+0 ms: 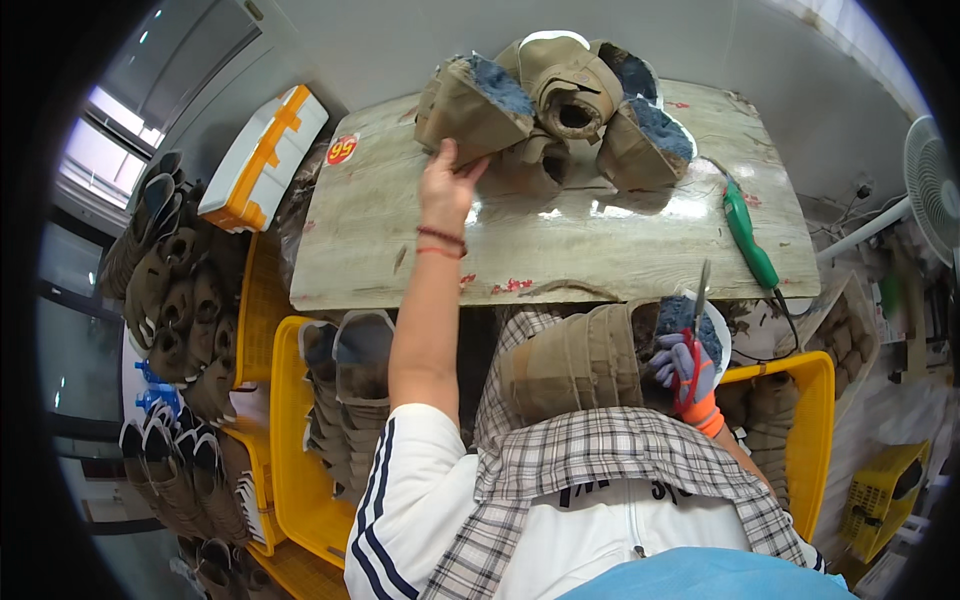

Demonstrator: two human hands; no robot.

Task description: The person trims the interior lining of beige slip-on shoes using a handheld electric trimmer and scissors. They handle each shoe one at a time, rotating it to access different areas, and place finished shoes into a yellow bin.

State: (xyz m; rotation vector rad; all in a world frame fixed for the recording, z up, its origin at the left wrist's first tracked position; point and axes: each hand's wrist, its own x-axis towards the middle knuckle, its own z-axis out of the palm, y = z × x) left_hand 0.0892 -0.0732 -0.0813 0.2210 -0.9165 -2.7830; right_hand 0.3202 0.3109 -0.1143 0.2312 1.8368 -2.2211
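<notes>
Item, trimming in hand: our left hand (447, 185), fingers spread, touches a tan boot (472, 105) at twelve o'clock; gloved right hand (684, 368) clasps scissors (697, 320) beside lap boot (580, 362). Next, we judge: firm grasp.

the left hand (446, 188) hides its fingertips behind a boot (473, 108) on the worktop (560, 250). the gloved right hand (685, 370) covers the scissors' (697, 320) handles. the lap boot's (580, 360) sole stays unseen.

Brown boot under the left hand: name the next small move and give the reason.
Probably close the left hand on the brown boot and draw it off the pile; the fingers only rest on its edge, while the right hand holds scissors by another boot on the lap.
</notes>
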